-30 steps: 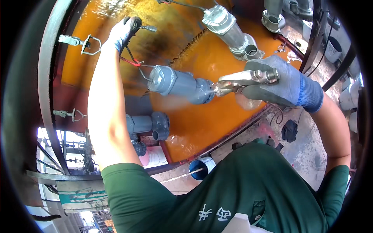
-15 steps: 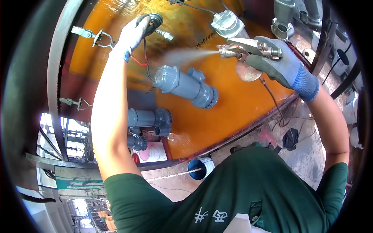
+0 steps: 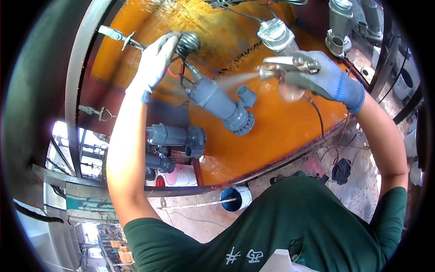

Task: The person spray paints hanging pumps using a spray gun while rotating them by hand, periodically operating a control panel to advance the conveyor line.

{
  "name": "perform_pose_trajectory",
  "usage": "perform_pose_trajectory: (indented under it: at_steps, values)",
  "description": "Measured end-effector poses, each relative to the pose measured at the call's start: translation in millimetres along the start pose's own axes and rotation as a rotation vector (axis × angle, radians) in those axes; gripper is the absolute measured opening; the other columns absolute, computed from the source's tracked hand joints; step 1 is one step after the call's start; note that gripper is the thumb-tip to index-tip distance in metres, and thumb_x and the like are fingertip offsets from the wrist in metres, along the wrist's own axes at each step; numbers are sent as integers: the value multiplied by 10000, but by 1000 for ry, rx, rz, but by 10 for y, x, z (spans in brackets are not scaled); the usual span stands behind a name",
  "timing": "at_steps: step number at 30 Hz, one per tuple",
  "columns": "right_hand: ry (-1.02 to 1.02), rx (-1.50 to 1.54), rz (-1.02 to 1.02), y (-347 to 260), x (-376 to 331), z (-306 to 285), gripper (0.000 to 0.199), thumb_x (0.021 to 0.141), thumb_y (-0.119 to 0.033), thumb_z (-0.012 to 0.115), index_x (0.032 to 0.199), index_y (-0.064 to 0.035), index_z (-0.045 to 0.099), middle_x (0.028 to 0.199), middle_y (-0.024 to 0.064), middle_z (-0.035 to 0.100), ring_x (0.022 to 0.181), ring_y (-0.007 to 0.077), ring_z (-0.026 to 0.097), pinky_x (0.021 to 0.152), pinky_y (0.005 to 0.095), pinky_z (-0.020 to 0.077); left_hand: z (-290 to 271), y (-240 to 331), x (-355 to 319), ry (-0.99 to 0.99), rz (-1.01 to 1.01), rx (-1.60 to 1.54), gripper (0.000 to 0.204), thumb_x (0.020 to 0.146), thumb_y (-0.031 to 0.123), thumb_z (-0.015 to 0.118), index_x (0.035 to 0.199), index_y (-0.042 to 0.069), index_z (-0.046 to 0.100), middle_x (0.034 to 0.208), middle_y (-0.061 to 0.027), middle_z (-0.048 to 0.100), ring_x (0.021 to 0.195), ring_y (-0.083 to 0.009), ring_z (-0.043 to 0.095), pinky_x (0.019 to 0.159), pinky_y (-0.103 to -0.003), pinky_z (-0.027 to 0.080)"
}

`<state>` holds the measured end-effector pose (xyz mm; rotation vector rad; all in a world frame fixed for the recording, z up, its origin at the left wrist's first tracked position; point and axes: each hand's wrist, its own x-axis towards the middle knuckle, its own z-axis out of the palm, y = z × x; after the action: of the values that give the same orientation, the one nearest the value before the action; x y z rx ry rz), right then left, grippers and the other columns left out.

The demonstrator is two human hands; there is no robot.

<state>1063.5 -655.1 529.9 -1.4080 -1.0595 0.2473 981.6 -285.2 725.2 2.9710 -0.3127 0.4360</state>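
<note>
My left hand (image 3: 158,59), in a pale work glove, is closed round a coiled cable (image 3: 188,44) at the upper left. Below the coil a grey-painted pump (image 3: 215,100) hangs tilted, its short side outlet pointing up and right. My right hand (image 3: 321,77), in a blue and grey glove, grips a metal spray gun (image 3: 277,69). Its nozzle faces left, and a pale mist (image 3: 238,81) reaches the pump's upper body. A hose runs down from the gun. The fingers on the trigger are partly hidden.
An orange-stained booth wall (image 3: 281,131) lies behind the pump. More grey pumps (image 3: 170,135) hang at lower left; an unpainted pump (image 3: 275,34) hangs at upper right. Hooks (image 3: 122,38) hang along a rail at left. A blue-lined bucket (image 3: 236,198) stands on the floor near me.
The pump has turned, so its side outlet shows more openly, and its upper end sits further right. My left hand and the coil have shifted slightly right and down. The mist continues.
</note>
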Motion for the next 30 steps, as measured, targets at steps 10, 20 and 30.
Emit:
perform_pose_trajectory:
  at_steps: [10,20,30]
  values:
    - [-122,-136,94,-298,135,0,248,993,-194,705,1180,-33,683,789,66,709,708,121,715,642,300,582,-220,100,-718,85,-182,-268,367,1101,215,525,1317,-27,696,1312,-141,718,1219,-199,640,1095,-329,459]
    - [-118,-302,88,-549,293,-43,135,983,-157,667,1072,-58,689,716,45,679,615,109,637,590,299,527,-357,-280,-1325,237,-268,-265,392,1108,257,534,1320,-35,689,1301,-138,721,1205,-206,653,1075,-335,474]
    - [-124,-420,-63,-772,476,-98,185,988,-196,709,1024,-19,671,751,55,702,654,110,682,616,284,562,-348,-909,-1578,405,-320,-184,360,1108,244,560,1306,-26,693,1255,-158,716,1153,-237,671,1036,-339,495]
